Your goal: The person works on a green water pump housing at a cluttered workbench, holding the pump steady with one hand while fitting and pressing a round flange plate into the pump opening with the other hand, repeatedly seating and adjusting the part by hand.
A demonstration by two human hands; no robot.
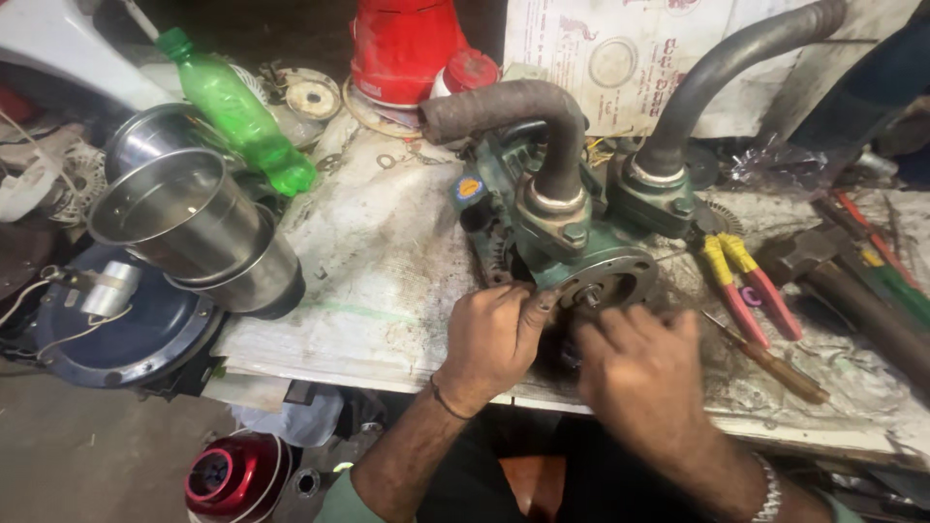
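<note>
A green water pump body (557, 228) lies on the workbench (387, 261) with two dark rubber hoses (528, 111) rising from its flanges. Its round open face (608, 283) with a centre shaft points toward me. My left hand (492, 339) rests against the pump's near left side, the thumb touching the rim of that face. My right hand (641, 373) is curled just below the face, fingers bent over something dark that I cannot make out.
Stacked steel pots (184, 218) and a green plastic bottle (237, 111) stand at the left. Red-and-yellow-handled pliers (746, 286), a wooden-handled screwdriver (775, 363) and a hammer (833, 281) lie right of the pump. A red container (402, 48) stands behind; a dark round cover (126, 324) sits low left.
</note>
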